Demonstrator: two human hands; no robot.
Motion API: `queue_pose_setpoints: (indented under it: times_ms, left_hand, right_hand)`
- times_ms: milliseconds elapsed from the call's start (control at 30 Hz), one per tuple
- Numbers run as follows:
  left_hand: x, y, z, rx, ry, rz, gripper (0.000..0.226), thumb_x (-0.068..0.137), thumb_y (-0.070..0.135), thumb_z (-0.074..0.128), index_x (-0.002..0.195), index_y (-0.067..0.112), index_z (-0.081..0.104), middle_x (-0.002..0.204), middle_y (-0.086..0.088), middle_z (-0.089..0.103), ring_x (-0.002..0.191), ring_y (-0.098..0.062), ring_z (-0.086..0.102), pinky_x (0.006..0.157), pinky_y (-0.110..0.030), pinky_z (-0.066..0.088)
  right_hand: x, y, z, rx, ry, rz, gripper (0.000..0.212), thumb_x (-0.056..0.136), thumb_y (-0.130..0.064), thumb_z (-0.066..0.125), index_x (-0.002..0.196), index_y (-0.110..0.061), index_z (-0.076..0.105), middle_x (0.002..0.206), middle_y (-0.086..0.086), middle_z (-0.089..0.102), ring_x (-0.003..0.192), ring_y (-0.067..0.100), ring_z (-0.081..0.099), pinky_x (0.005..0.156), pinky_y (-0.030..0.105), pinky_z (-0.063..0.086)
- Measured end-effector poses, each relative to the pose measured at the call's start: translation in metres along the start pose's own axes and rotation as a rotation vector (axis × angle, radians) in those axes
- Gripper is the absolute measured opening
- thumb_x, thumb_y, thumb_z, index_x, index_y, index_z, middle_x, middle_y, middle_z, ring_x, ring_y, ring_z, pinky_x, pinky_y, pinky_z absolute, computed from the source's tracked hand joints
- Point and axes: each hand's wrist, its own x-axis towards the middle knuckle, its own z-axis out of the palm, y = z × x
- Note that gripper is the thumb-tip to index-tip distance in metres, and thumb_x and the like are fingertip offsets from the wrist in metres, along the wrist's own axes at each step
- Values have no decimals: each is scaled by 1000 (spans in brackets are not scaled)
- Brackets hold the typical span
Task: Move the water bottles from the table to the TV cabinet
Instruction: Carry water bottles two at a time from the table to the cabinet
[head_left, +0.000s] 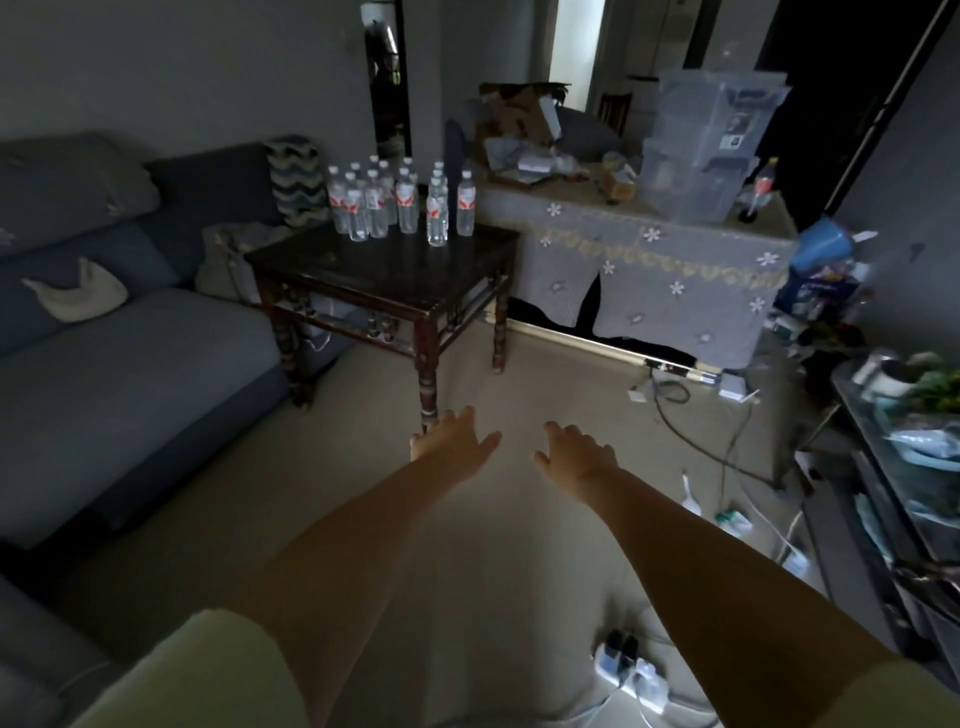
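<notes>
Many clear plastic water bottles (395, 205) crowd the dark wooden worktop (384, 270); your fingers (457, 418) spread apart, empty—reaching carelessly could topple neighbours.

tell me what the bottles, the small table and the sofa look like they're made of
Bottles: clear plastic, probably; you can see through them, and they carry red and white labels with pale caps.
Small table: dark wood with a slightly glossy finish; the legs are turned and there is carved trim under the top.
Sofa: blue-grey woven fabric, matte, with soft seams; too dim to tell the weave.
</notes>
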Motion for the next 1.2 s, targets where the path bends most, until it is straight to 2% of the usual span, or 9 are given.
queue_pose_setpoints:
  times_ms: [267,400,500,600,700,867,967,1100,1200]
  left_hand:
    - [76,-71,-45,7,51,-57,56,94,55,38,138,21,36,133,-10,47,122,-30,47,100,-50,40]
    - [131,-116,-74,32,58,-71,60,94,56,37,142,22,33,144,-11,39,133,-31,39,106,-49,35]
    - [178,-159,-107,27,68,-69,64,93,57,38,146,23,29,149,-9,36,135,-30,38,107,-51,36]
    - [222,-202,-143,0,108,-70,57,93,54,40,141,23,36,145,-8,42,132,-30,42,104,-50,39]
    - [260,-241,-165,-26,105,-144,55,93,51,44,137,16,41,138,-12,47,126,-34,45,104,-48,39]
    - [295,-271,-183,-41,109,-115,51,95,50,40,135,18,43,136,-11,47,124,-32,47,101,-46,42]
    - [328,-289,-199,-64,122,-127,52,94,52,40,133,18,43,132,-13,48,120,-33,50,96,-46,45]
    - [377,-309,-207,-96,125,-119,46,93,50,44,125,16,46,126,-13,54,115,-32,53,94,-48,48]
    - [425,-319,-213,-42,84,-122,50,95,49,40,129,13,44,132,-17,48,119,-36,49,97,-51,45]
  right_hand:
    - [96,-65,-8,30,-39,-37,53,99,-46,36,146,-22,28,138,11,45,123,30,49,98,44,37]
    - [153,-118,-23,78,-47,-32,56,99,-47,36,148,-22,25,143,10,41,127,31,46,103,47,37]
    - [202,-172,-37,138,-25,-54,52,99,-47,37,144,-23,33,139,9,45,125,29,48,102,46,37]
    - [248,-226,-50,209,20,-120,46,99,-43,41,140,-22,39,135,9,50,122,28,51,94,38,39]
    - [285,-273,-53,192,20,-178,44,98,-43,44,136,-22,41,129,9,53,117,27,54,92,39,44]
    - [333,-301,-62,189,13,-130,43,98,-43,43,135,-20,42,131,10,52,120,29,53,92,40,42]
    - [371,-319,-73,152,-3,-115,52,98,-47,39,143,-22,33,140,12,45,127,33,47,105,50,39]
    - [423,-336,-78,107,-25,-139,49,98,-48,36,140,-23,34,134,12,47,122,32,50,103,54,38]
    - [473,-346,-83,73,-51,-150,55,98,-50,34,145,-22,27,141,12,42,127,34,45,105,53,35]
